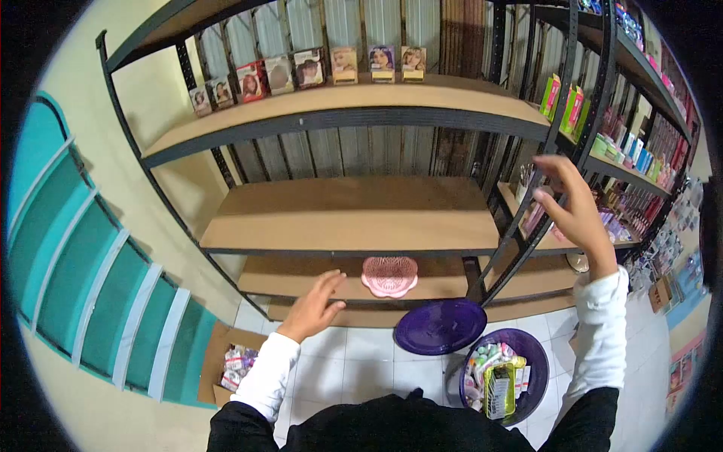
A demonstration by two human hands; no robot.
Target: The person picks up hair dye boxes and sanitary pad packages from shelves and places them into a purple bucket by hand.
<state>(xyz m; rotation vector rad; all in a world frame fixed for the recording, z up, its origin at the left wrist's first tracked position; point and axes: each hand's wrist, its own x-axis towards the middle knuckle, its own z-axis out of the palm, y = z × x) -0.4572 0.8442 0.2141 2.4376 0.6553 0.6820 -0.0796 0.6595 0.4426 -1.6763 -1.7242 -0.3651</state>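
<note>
My left hand [311, 307] is held out over the floor with nothing in it, fingers stretched forward and thumb apart. It is nearest to a pink scalloped basket [389, 276] on the low shelf, to its right. My right hand [574, 205] is raised beside the black metal shelf post [541, 184], its fingers curved and thumb apart around bare air. Below, between my arms, a purple oval lid [440, 326] leans by the shelf's foot. Next to it stands a purple tub [536, 384] holding assorted small packages and a yellow-green basket [499, 392].
Several hair-dye boxes [309, 68] line the upper shelf [354, 98]. The middle shelf [346, 226] spans the unit below. Cosmetics [640, 158] fill the racks on the right. An open carton [213, 361] with packets sits on the floor near the teal wall rack [102, 301].
</note>
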